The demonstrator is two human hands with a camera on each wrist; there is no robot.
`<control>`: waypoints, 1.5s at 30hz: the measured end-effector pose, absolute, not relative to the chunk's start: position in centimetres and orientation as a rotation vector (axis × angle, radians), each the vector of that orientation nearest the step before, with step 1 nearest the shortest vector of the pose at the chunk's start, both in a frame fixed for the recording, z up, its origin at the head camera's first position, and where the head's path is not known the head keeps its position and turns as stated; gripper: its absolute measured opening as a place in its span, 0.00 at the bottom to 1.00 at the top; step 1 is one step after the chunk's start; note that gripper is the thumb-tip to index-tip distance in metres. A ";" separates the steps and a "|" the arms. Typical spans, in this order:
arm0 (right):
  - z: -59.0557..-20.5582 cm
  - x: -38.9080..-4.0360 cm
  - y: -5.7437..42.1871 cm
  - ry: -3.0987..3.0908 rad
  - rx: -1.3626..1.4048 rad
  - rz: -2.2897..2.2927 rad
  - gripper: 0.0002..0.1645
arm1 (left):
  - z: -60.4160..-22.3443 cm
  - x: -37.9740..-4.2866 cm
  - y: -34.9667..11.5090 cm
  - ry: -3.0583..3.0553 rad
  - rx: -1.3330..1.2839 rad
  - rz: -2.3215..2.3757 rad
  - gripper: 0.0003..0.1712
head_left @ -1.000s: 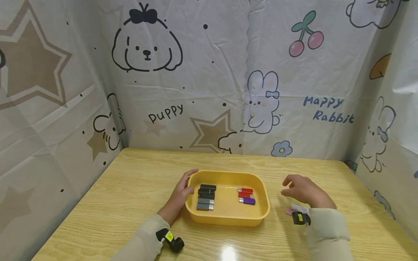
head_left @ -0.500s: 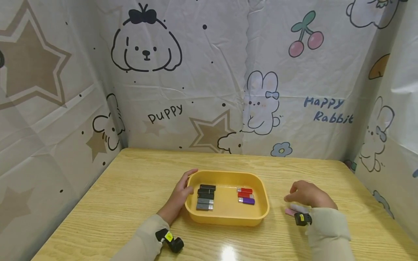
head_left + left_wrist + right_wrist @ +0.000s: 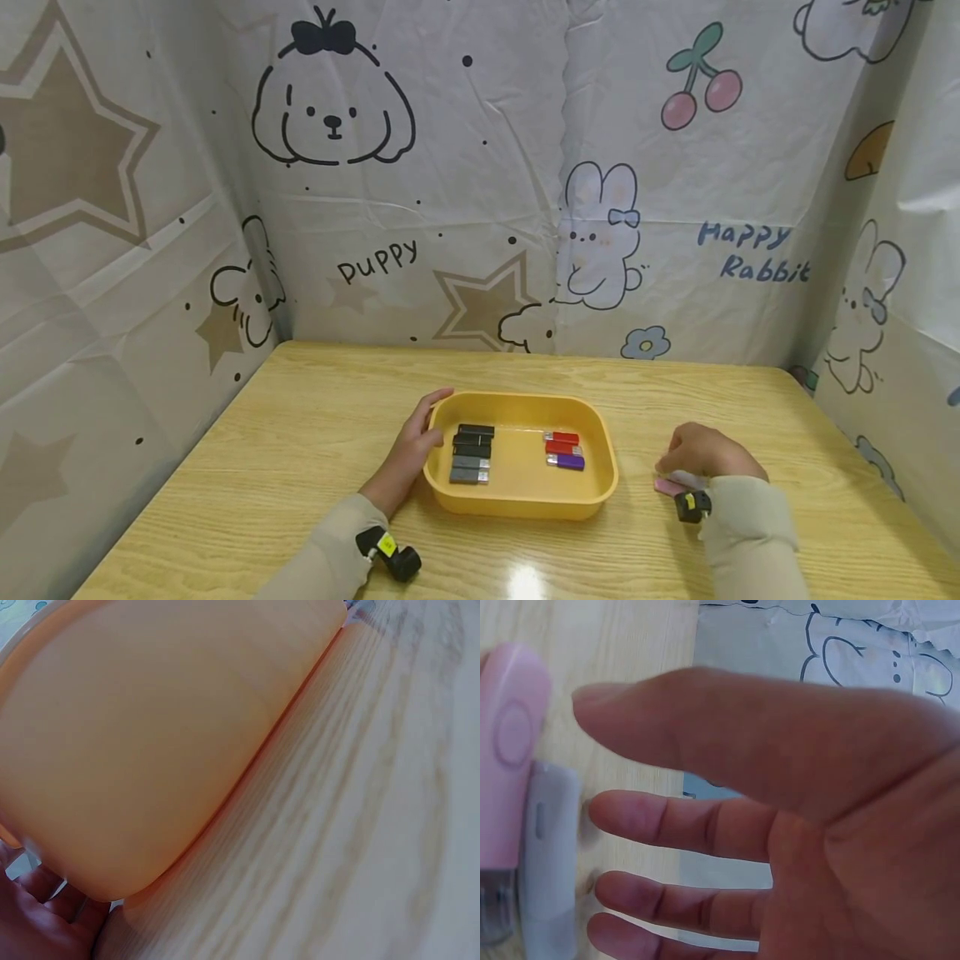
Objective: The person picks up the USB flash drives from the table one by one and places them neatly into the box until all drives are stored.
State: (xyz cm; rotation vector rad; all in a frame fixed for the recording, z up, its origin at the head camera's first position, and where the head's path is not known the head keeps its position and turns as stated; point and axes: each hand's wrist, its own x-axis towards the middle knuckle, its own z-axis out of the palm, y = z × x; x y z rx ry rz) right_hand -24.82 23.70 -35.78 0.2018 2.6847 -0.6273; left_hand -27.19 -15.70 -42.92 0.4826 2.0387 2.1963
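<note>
My left hand (image 3: pixel 405 457) holds the left end of a yellow tray (image 3: pixel 525 505), thumb over the rim and fingers along the outer wall. Inside the tray, several black and grey USB sticks (image 3: pixel 471 451) lie in a column at the left. Two red USB sticks (image 3: pixel 562 448) and a purple one (image 3: pixel 572 462) lie at the right. Over the table right of the tray is my right hand (image 3: pixel 708 452). Its thumb and fingers are spread in the right wrist view, tips close beside a pink USB stick (image 3: pixel 510 735) and a white stick (image 3: pixel 551 862); nothing is between them.
The wooden table (image 3: pixel 360 383) meets a printed cloth backdrop (image 3: pixel 420 183) at its back and sides. Black cameras are strapped to both wrists, one at the left sleeve (image 3: pixel 386 550) and another at the right cuff (image 3: pixel 693 505).
My right hand has lowered toward the pink and white sticks, its thumb and fingers drawing nearer each other. My left hand and the tray have stayed put.
</note>
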 end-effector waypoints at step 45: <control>-36.6 -25.4 23.2 2.749 0.222 -0.645 0.08 | -42.8 -27.1 -15.7 2.040 0.494 2.177 0.39</control>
